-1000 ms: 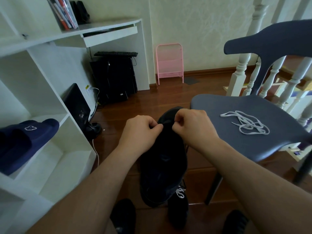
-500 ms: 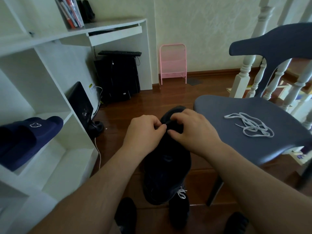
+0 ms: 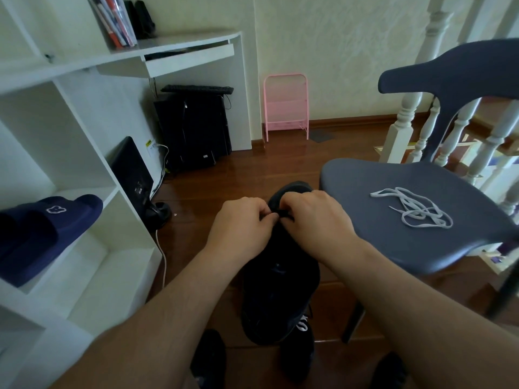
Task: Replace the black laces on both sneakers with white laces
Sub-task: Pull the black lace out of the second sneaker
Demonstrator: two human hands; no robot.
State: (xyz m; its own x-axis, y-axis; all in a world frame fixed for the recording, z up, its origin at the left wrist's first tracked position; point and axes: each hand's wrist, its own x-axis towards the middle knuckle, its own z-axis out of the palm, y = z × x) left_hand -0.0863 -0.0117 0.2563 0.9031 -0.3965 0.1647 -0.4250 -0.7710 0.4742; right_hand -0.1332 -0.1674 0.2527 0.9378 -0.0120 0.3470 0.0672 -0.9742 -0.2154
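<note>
While both hands (image 3: 278, 223) pinch the black sneaker (image 3: 280, 276), no writing reads.

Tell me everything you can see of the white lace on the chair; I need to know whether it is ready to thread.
The white lace is a flat, woven-looking cord lying loose in an untidy tangle of loops on the grey chair seat, toward its right side. Two free ends point left. Nothing but the seat touches it; both hands are away from it, at the black sneaker. Whether it is one lace or two cannot be told.
</note>
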